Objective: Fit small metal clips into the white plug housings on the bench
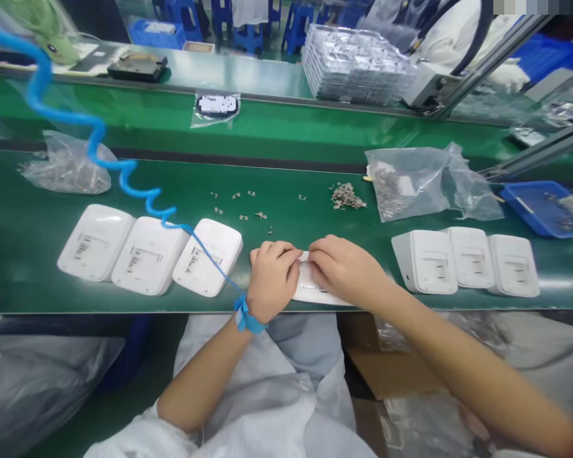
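Note:
A white plastic housing point(310, 287) lies at the table's front edge, partly covered by both hands. My left hand point(273, 277), with a blue strap round its wrist, has its fingers bent together at the housing's left side. My right hand point(346, 267) is closed over the right side, fingertips pressed on its top. What the fingertips hold, if anything, is too small to see. Beyond the hands lie several loose metal clips point(261, 215) and a small pile of them point(346, 196).
Several white housings stand at the left point(148, 257) and right point(470, 257). Behind are clear bags of parts point(76, 168) point(405, 184). A blue tray point(549, 210) sits far right. A coiled blue cord point(136, 191) crosses from upper left to the wrist strap.

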The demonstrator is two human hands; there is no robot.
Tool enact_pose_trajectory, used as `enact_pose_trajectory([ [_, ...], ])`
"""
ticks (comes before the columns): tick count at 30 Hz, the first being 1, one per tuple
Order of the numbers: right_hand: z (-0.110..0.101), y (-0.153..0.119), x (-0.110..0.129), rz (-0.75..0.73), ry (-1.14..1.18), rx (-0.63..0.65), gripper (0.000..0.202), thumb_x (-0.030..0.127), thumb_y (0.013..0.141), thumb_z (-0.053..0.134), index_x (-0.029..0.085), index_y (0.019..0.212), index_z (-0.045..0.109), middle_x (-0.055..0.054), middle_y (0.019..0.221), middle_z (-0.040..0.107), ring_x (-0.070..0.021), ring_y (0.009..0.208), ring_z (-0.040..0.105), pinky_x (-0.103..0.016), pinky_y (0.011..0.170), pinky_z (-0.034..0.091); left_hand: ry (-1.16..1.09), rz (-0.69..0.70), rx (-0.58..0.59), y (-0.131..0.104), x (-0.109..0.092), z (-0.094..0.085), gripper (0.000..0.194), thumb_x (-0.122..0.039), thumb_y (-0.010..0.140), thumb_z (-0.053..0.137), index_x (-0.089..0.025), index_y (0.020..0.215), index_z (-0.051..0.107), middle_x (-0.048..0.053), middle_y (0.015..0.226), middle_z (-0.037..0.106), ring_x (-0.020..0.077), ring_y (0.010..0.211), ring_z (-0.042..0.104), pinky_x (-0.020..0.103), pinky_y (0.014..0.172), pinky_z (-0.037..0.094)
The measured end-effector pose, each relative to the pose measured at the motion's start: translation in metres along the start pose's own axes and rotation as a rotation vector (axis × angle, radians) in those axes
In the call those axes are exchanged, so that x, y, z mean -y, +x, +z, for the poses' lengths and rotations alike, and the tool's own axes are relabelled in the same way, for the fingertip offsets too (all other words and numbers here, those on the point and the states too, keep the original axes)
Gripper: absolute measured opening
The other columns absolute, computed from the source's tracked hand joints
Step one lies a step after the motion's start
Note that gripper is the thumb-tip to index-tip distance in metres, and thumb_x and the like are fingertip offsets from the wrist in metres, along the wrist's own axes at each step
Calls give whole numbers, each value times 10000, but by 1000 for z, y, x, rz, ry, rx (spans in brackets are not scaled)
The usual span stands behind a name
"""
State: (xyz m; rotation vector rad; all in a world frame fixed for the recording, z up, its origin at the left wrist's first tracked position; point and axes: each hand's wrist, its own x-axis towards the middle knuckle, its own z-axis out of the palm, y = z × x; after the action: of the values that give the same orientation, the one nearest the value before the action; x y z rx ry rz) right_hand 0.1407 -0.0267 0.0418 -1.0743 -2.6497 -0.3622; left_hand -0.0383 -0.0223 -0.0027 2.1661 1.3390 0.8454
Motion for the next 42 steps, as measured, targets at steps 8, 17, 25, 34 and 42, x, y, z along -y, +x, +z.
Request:
enact_pose_trajectory([
  [8, 1, -1, 4, 8, -160, 25, 166, 74, 876, 528, 134, 759, 630, -100, 818, 626, -205, 735, 482, -340, 640, 375, 15, -20, -31, 1, 0, 1, 163, -199, 916, 585, -261, 1005, 707, -12, 1076, 694, 197, 1045, 557, 394, 879, 372],
  [17, 3, 0, 6, 96, -157, 153, 134, 80, 881, 523, 110, 795, 622, -141, 935, 595, -221, 775, 532, -336, 634, 384, 28, -16, -30, 2, 1, 2, 119, -211, 913, 596, -260, 950, 698, -23, 1039, 684, 191, 1019, 550, 382, 847, 356],
  [25, -4, 4, -5, 202, 111, 280, 140, 68, 937, 469, 151, 895, 574, -65, 841, 584, -188, 725, 547, -292, 626, 382, 58, -92, 8, 9, -6, 3, 51, -289, 883, 667, -255, 846, 657, -21, 959, 642, 191, 973, 551, 373, 797, 322],
  [34, 2, -14, -1, 236, 234, 32, 63, 127, 922, 524, 174, 947, 556, -75, 920, 661, -189, 788, 597, -291, 685, 440, 17, -158, 13, 13, -7, 3, 85, -310, 872, 704, -260, 833, 647, -36, 961, 647, 184, 963, 556, 369, 806, 309],
  [42, 10, -23, 8, 261, 99, -150, 154, 132, 925, 566, 197, 817, 655, -18, 724, 705, -172, 729, 626, -292, 692, 440, 22, -173, 14, 14, -10, 5, 84, -292, 846, 735, -266, 854, 656, -30, 985, 658, 198, 988, 564, 382, 820, 324],
])
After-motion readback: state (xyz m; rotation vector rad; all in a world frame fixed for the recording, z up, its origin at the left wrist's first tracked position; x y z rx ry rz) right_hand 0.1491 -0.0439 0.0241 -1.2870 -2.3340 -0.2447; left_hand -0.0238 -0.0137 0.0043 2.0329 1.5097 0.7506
